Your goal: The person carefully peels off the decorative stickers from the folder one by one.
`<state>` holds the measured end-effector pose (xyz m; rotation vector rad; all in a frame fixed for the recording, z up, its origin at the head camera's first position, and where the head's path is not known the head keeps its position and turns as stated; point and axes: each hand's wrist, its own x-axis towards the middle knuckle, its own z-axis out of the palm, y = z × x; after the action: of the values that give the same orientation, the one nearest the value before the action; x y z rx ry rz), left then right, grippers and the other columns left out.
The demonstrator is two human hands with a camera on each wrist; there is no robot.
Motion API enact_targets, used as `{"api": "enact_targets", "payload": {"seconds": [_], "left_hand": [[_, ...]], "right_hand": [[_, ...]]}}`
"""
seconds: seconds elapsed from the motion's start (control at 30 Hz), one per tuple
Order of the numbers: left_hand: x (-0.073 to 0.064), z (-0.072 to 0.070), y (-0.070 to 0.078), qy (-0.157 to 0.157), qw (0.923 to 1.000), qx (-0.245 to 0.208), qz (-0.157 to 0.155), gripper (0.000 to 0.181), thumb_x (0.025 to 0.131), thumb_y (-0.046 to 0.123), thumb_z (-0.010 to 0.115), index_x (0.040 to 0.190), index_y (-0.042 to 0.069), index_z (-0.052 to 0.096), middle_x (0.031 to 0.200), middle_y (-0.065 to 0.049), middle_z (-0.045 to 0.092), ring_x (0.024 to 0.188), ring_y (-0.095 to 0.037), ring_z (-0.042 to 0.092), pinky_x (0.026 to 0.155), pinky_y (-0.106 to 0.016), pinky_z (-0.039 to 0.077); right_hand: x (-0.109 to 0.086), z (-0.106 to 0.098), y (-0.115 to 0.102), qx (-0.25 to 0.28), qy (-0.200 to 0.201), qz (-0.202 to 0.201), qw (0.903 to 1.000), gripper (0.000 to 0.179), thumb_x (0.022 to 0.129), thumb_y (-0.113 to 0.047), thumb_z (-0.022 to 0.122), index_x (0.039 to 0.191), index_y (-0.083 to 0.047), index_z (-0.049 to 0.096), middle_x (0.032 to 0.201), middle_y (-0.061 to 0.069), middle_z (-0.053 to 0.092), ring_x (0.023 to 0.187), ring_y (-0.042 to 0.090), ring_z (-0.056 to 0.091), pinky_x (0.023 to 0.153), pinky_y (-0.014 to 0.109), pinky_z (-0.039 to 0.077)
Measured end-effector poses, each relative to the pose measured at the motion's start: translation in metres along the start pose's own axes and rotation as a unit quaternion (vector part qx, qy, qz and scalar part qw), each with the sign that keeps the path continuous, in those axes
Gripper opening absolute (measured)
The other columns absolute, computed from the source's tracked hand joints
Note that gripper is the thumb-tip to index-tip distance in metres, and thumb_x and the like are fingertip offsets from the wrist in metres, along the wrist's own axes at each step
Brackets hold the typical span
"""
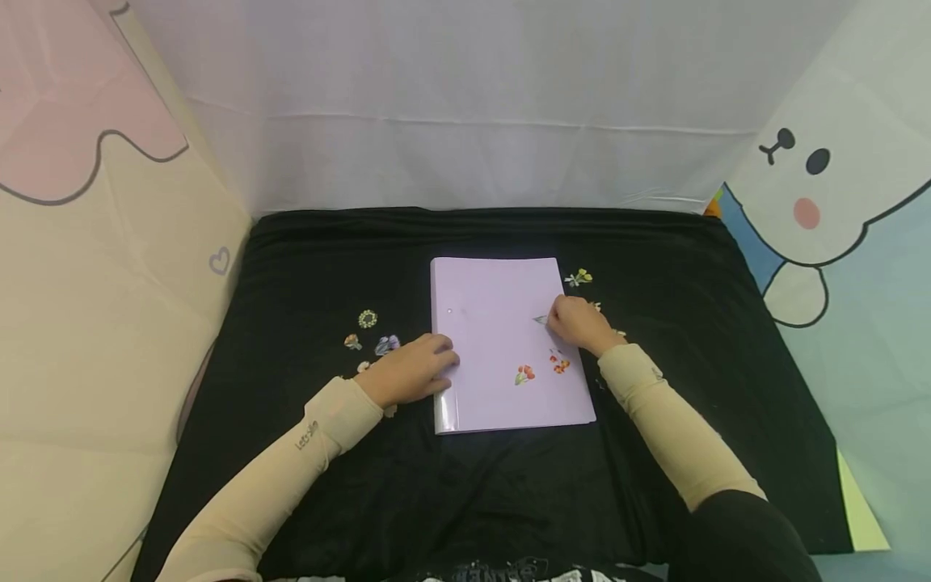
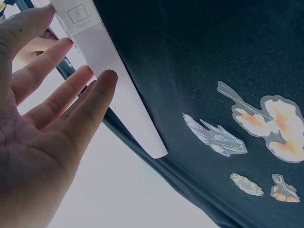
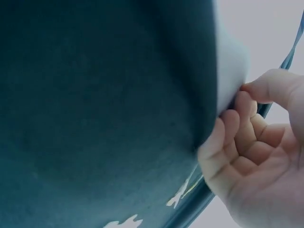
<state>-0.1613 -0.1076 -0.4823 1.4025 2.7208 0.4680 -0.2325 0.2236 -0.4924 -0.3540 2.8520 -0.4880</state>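
Note:
A lilac folder (image 1: pixel 494 299) lies on the black cloth, its spine towards the left. My left hand (image 1: pixel 413 370) rests at that side with loosely extended fingers; in the left wrist view the fingertips meet the white spine (image 2: pixel 130 107). Over the folder's right edge, my right hand (image 1: pixel 580 323) has curled fingers, thumb and index tips together. A small greyish leaf-like sticker (image 1: pixel 541 319) pokes out from those fingertips, the rest of it hidden by them. Below on the cover are a red flower sticker (image 1: pixel 524 374) and an orange-red flower sticker (image 1: pixel 559 362).
Left of the folder lie several flower stickers, among them a wreath sticker (image 1: pixel 368 319), an orange flower sticker (image 1: pixel 352 342) and a purple flower sticker (image 1: pixel 387 345). A yellow flower sticker (image 1: pixel 579 278) lies by the folder's upper right. White fabric (image 1: pixel 473 162) hangs behind the black cloth (image 1: pixel 320 259).

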Motion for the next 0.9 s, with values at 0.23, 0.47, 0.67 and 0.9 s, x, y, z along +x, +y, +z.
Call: {"api": "enact_targets", "payload": {"seconds": [0.23, 0.47, 0.67, 0.9], "left_hand": [[0.001, 0.002, -0.001, -0.001, 1.0000, 0.001, 0.008, 0.029, 0.089, 0.016, 0.076, 0.114, 0.004, 0.069, 0.118, -0.015, 0.063, 0.104, -0.028, 0.060, 0.093, -0.036, 0.051], [0.001, 0.000, -0.001, -0.005, 1.0000, 0.003, 0.003, 0.029, 0.089, 0.017, 0.076, 0.115, 0.004, 0.069, 0.118, -0.015, 0.063, 0.106, -0.028, 0.060, 0.093, -0.036, 0.051], [0.001, -0.002, -0.001, -0.005, 1.0000, 0.004, -0.002, 0.030, 0.089, 0.017, 0.076, 0.115, 0.004, 0.069, 0.119, -0.015, 0.063, 0.106, -0.028, 0.060, 0.093, -0.036, 0.051], [0.001, -0.002, 0.000, -0.005, 1.0000, 0.001, 0.000, 0.030, 0.089, 0.017, 0.076, 0.114, 0.004, 0.070, 0.118, -0.015, 0.063, 0.105, -0.028, 0.060, 0.092, -0.036, 0.051]], "right_hand": [[-0.002, -0.006, 0.012, 0.026, 0.002, -0.006, 0.9996, 0.018, 0.098, -0.009, 0.049, 0.090, 0.003, 0.059, 0.074, 0.011, 0.055, 0.066, 0.025, 0.053, 0.059, 0.036, 0.047], [-0.016, -0.038, 0.049, 0.014, 0.032, 0.002, 0.9994, 0.018, 0.095, -0.005, 0.050, 0.092, 0.007, 0.063, 0.076, 0.012, 0.058, 0.065, 0.025, 0.054, 0.063, 0.042, 0.048], [-0.034, -0.062, 0.088, -0.016, -0.013, 0.070, 0.9974, 0.025, 0.096, -0.006, 0.049, 0.074, 0.000, 0.059, 0.063, 0.004, 0.049, 0.055, 0.018, 0.043, 0.056, 0.037, 0.040], [-0.052, -0.065, 0.110, -0.007, -0.028, 0.132, 0.9908, 0.026, 0.100, -0.009, 0.050, 0.106, 0.011, 0.065, 0.082, 0.015, 0.061, 0.066, 0.026, 0.055, 0.059, 0.041, 0.045]]}}
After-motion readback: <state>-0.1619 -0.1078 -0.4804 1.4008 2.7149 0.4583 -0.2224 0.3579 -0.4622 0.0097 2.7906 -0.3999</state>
